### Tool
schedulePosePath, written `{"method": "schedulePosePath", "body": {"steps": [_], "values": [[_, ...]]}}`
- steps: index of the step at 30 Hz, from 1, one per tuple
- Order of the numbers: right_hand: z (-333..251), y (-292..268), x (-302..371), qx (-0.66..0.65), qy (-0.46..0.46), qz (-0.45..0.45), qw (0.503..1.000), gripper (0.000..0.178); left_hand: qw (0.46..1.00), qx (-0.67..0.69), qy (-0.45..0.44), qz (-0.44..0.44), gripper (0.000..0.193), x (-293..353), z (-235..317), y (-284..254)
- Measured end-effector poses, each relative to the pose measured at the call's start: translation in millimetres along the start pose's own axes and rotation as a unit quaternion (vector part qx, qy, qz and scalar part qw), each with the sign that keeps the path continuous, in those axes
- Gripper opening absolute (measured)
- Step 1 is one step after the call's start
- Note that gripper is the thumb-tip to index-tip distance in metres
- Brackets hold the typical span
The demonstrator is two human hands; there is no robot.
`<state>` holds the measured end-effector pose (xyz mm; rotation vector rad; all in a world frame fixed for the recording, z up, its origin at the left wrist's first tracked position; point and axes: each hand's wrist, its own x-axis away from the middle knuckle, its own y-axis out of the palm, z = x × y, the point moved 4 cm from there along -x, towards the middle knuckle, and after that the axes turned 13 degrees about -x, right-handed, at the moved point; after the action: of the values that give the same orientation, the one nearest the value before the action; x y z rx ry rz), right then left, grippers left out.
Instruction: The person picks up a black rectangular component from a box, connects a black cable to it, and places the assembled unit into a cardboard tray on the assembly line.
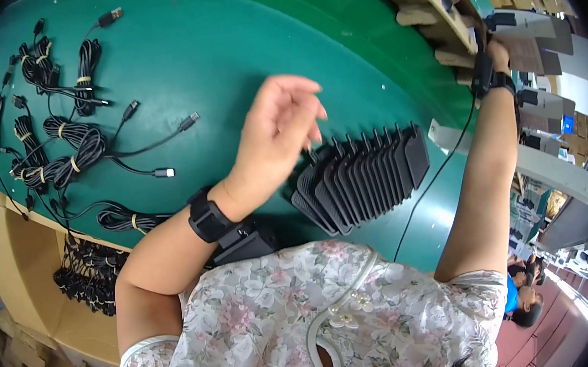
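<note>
My left hand point(277, 124) hovers above the green tabletop point(202, 57), its fingers loosely curled and apart, with nothing visible in them. Just right of it, a row of flat black plastic panels point(362, 180) stands on edge, overlapping, with short pegs along the far side. My right arm stretches far to the right, where my right hand point(499, 54) is at the wooden rack point(444, 13). Its fingers are hidden, so what they touch does not show. A black box point(483, 74) sits by the right wrist strap, and a thin black cable point(429, 187) trails from it across the table.
Bundled black cables point(75, 145) with tan ties lie across the left of the table. Below that edge, a cardboard box point(43, 281) holds more black cables point(89, 277). Grey panels point(536, 32) and cartons stand at the right; another person point(524, 295) is farther off.
</note>
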<state>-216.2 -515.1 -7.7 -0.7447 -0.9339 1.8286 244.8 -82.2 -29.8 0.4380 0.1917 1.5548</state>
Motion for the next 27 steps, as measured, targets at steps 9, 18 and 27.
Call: {"method": "schedulePosePath", "body": {"steps": [9, 18, 27], "values": [[0, -16, 21, -0.164, 0.132, -0.085, 0.974, 0.044, 0.996, -0.066, 0.049, 0.016, 0.018, 3, -1, 6], [-163, -229, 142, -0.175, 0.067, 0.034, 0.982, 0.032, 0.994, -0.097, 0.056, 0.003, 0.019, 3, -5, 13], [-255, -209, 261, -0.346, -0.012, -0.069, 0.935, 0.027, 0.987, -0.114, 0.101, -0.041, 0.017, 7, -7, 18]]}}
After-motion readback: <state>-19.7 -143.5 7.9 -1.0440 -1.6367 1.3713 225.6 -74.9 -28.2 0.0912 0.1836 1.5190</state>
